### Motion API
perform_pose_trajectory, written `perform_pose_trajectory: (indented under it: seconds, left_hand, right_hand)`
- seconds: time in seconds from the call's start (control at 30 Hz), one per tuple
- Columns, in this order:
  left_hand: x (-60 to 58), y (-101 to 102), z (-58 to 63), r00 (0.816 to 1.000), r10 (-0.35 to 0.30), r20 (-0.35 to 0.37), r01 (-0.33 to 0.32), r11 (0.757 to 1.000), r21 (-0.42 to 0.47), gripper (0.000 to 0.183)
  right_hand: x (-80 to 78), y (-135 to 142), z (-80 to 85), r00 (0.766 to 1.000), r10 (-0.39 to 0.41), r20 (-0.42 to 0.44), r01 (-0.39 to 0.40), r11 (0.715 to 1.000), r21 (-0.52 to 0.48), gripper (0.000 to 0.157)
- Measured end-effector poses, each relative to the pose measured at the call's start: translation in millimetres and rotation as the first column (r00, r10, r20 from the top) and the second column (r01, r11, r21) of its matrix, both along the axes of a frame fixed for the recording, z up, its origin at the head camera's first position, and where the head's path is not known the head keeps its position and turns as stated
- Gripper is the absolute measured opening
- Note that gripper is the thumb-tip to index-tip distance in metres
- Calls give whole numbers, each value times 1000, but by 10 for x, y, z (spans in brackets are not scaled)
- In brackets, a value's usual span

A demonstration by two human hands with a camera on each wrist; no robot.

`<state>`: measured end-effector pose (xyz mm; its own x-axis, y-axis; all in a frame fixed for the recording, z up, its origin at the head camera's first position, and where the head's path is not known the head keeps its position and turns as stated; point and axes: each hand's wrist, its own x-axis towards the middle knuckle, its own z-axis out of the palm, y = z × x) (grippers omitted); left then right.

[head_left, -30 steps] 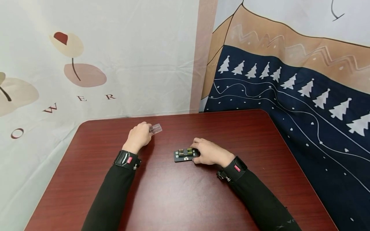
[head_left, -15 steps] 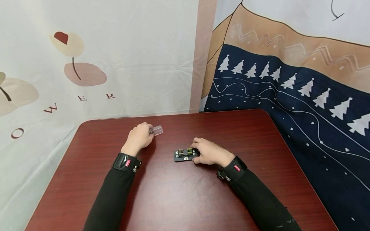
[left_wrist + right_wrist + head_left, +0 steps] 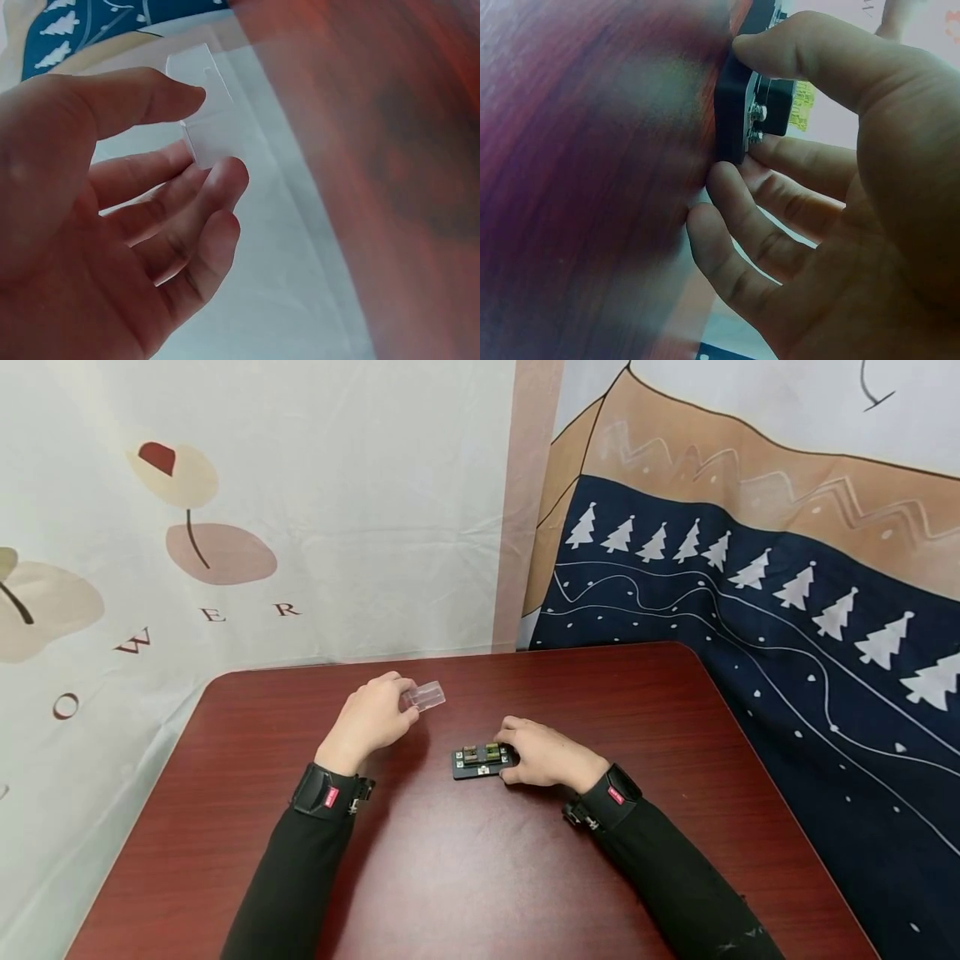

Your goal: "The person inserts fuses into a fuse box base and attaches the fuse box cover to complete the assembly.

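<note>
My left hand (image 3: 371, 718) pinches a small clear plastic cover (image 3: 426, 696) between thumb and fingers, held above the table at the back left of centre. In the left wrist view the clear cover (image 3: 206, 127) sticks out past the thumb tip. My right hand (image 3: 551, 756) grips the right end of a black electrical terminal block (image 3: 476, 762) lying on the table. The block has metal screws and yellow-green parts on top. Seen from the right wrist, my thumb and fingers hold the edges of the black base (image 3: 733, 105); its far end is out of sight.
The dark red wooden table (image 3: 465, 877) has rounded far corners. Behind it hangs a pale printed cloth (image 3: 375, 527), and a navy cloth with white trees (image 3: 675, 585) covers the right side. Both wrists wear black straps over dark sleeves.
My left hand has lifted slightly and moved right with the clear cover, closer to the terminal block. The right hand and the block stay in place.
</note>
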<state>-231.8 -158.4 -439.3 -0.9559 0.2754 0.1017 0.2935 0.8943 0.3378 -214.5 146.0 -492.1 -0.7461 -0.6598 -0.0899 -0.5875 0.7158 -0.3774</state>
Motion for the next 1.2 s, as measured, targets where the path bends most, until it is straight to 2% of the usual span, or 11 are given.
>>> perform_pose_trajectory:
  seconds: [0.27, 0.57, 1.0, 1.2]
  left_hand:
    - [104, 188, 100, 996, -77, -39, 78, 997, 13, 32]
    - [240, 362, 58, 991, -127, -28, 128, 992, 12, 33]
    - [381, 498, 125, 983, -183, -8, 184, 983, 14, 32]
    - [416, 549, 67, 969, -247, 21, 247, 969, -10, 33]
  right_hand:
    - [-8, -1, 4, 1000, 5, 1, -5, 1000, 2, 50]
    - [-22, 1, -14, 1000, -6, 7, 6, 1000, -9, 48]
    - [1, -3, 12, 1000, -10, 18, 10, 1000, -16, 50]
    - [-1, 5, -2, 1000, 2, -1, -2, 1000, -2, 49]
